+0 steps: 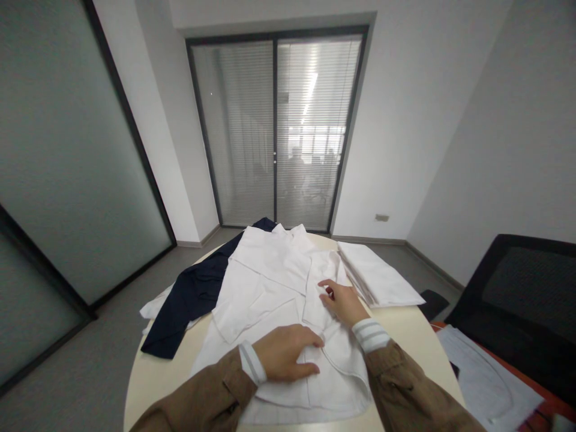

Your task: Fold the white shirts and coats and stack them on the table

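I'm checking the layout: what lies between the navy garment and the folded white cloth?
In the head view, the white shirt lies between the navy garment and the folded white cloth.

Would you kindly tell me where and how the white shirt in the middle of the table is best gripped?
Probably by the near hem of the white shirt, pinched at two spread points from the person's side of the table. The shirt lies spread out with its collar at the far end, so that loose lower edge faces the person.
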{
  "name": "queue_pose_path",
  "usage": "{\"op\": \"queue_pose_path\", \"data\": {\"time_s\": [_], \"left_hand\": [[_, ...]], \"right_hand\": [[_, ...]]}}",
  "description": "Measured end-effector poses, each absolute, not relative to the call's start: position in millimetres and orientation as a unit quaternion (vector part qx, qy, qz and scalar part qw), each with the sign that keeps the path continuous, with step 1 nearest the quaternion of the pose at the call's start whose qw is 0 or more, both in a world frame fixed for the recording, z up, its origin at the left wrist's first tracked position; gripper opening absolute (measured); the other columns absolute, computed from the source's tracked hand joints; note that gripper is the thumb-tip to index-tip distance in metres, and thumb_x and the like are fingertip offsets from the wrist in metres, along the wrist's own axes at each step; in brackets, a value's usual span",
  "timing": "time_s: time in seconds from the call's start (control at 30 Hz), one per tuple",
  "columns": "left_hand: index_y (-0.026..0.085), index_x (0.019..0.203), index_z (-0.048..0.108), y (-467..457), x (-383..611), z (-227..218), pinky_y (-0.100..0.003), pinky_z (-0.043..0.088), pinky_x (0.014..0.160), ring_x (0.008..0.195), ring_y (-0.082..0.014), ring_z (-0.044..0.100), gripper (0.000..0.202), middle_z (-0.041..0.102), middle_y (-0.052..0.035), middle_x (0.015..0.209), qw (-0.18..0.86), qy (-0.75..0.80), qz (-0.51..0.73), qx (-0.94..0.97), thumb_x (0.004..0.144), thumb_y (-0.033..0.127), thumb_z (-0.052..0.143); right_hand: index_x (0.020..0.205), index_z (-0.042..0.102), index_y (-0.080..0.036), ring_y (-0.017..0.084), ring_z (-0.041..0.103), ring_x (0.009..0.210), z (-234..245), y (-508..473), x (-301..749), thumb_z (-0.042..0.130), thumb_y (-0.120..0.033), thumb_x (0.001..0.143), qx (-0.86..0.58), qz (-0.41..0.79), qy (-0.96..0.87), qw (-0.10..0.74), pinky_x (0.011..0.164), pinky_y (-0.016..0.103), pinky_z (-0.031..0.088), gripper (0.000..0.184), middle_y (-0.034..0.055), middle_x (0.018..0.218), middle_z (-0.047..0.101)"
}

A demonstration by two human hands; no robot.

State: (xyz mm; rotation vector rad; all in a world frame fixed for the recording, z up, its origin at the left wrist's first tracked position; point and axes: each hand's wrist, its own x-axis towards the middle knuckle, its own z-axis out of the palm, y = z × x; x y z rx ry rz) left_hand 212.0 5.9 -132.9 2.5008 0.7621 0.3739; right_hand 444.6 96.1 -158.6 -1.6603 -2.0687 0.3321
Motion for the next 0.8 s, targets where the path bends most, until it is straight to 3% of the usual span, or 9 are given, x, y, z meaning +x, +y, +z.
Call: {"op": "queue_pose_path", "data": {"time_s": [0.1, 0.2, 0.37, 0.5, 0.63, 0.73, 0.8], "left_hand": [[0.023, 0.117, 0.064, 8.0, 211.5, -131.7, -0.036, 0.048, 0.099, 0.113, -0.0241, 0.059, 0.031, 0.065, -0.0063, 0.121, 0.198, 0.352, 0.165, 0.9, 0.087, 0.032, 0.065], [0.023, 0.114, 0.066, 12.3, 209.9, -140.1, -0.039, 0.044, 0.105, 0.123, -0.0252, 0.053, 0.027, 0.057, -0.0085, 0.131, 0.159, 0.401, 0.193, 0.881, 0.088, 0.027, 0.063], [0.027, 0.127, 0.062, 20.3, 207.1, -163.2, -0.049, 0.032, 0.116, 0.141, -0.0314, 0.035, 0.037, 0.038, -0.0103, 0.154, 0.139, 0.428, 0.177, 0.875, 0.091, 0.029, 0.06], [0.024, 0.137, 0.052, 21.1, 206.9, -167.7, -0.048, 0.026, 0.12, 0.145, -0.0297, 0.03, 0.044, 0.039, -0.0096, 0.155, 0.145, 0.416, 0.147, 0.886, 0.094, 0.03, 0.053], [0.011, 0.147, 0.037, 18.0, 208.1, -162.0, -0.045, 0.022, 0.122, 0.148, -0.0291, 0.024, 0.059, 0.033, -0.0155, 0.158, 0.154, 0.429, 0.116, 0.882, 0.094, 0.034, 0.05], [0.011, 0.154, 0.025, 15.3, 208.5, -156.7, -0.05, 0.015, 0.123, 0.151, -0.031, 0.013, 0.071, 0.02, -0.0167, 0.163, 0.162, 0.432, 0.068, 0.885, 0.096, 0.047, 0.045], [0.013, 0.156, 0.02, 13.8, 208.3, -153.3, -0.055, 0.009, 0.122, 0.152, -0.0329, 0.005, 0.079, 0.011, -0.016, 0.164, 0.163, 0.435, 0.038, 0.885, 0.094, 0.057, 0.044]], "right_hand": [[0.118, 0.063, -0.024, 0.016, 0.063, 0.067, -157.6, 96.2, 443.6, 0.044, -0.035, 0.092, -0.583, 0.168, -0.733, 0.309, 0.071, 0.029, 0.045, 0.034, 0.0008, 0.079, 0.068], [0.126, 0.057, -0.023, 0.017, 0.058, 0.061, -155.1, 93.1, 444.5, 0.033, -0.039, 0.096, -0.565, 0.202, -0.725, 0.337, 0.061, 0.027, 0.041, 0.042, -0.0011, 0.07, 0.062], [0.129, 0.054, -0.023, 0.021, 0.065, 0.075, -142.0, 85.6, 449.9, 0.03, -0.04, 0.098, -0.563, 0.156, -0.78, 0.226, 0.083, 0.034, 0.042, 0.043, -0.0001, 0.072, 0.066], [0.124, 0.056, -0.02, 0.024, 0.067, 0.083, -131.1, 82.2, 455.1, 0.033, -0.042, 0.099, -0.574, 0.114, -0.799, 0.14, 0.095, 0.041, 0.036, 0.04, 0.0028, 0.076, 0.072], [0.106, 0.065, -0.019, 0.028, 0.068, 0.087, -121.3, 73.2, 462.6, 0.039, -0.054, 0.095, -0.623, 0.107, -0.772, 0.063, 0.087, 0.04, 0.04, 0.045, 0.0095, 0.083, 0.074], [0.089, 0.07, -0.021, 0.03, 0.068, 0.088, -113.6, 59.5, 472.1, 0.05, -0.064, 0.087, -0.653, 0.117, -0.749, 0.006, 0.076, 0.037, 0.042, 0.048, 0.0127, 0.088, 0.074], [0.086, 0.071, -0.021, 0.03, 0.068, 0.087, -108.9, 49.5, 480.9, 0.06, -0.06, 0.081, -0.658, 0.117, -0.743, -0.019, 0.072, 0.035, 0.042, 0.041, 0.0125, 0.091, 0.073]]}}
